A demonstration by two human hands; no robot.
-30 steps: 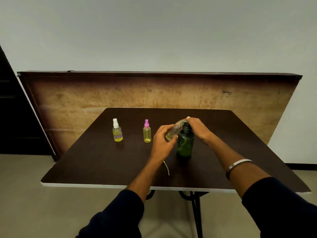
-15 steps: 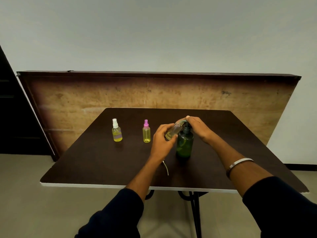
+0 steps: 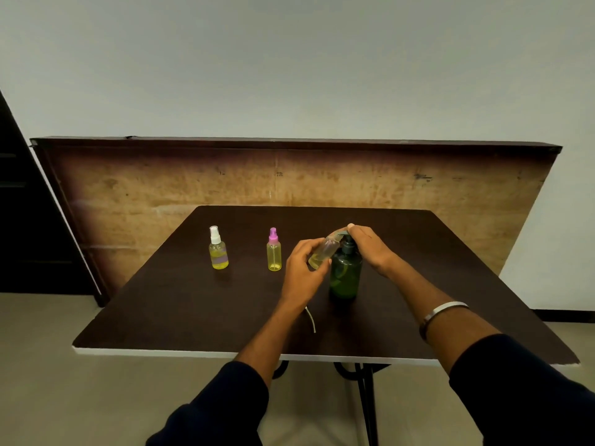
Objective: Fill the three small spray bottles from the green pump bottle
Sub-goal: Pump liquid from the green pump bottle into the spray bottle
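Note:
The green pump bottle (image 3: 345, 275) stands upright right of the table's middle. My right hand (image 3: 370, 249) lies over its pump head, fingers pressing on top. My left hand (image 3: 302, 272) grips a small clear bottle (image 3: 323, 252), uncapped and tilted with its mouth up under the pump spout; a little yellow liquid sits in its bottom. Further left stand a pink-capped spray bottle (image 3: 274, 251) and a white-capped spray bottle (image 3: 218, 249), both upright with yellow liquid inside.
A thin white dip tube (image 3: 311, 320) lies on the dark table (image 3: 193, 310) near my left wrist. A wooden board (image 3: 161, 188) leans against the wall behind the table. The table's front edge is close to me.
Barely anything has shifted; both hands stay at the pump bottle, the right one over the pump head and the left holding the tilted small bottle.

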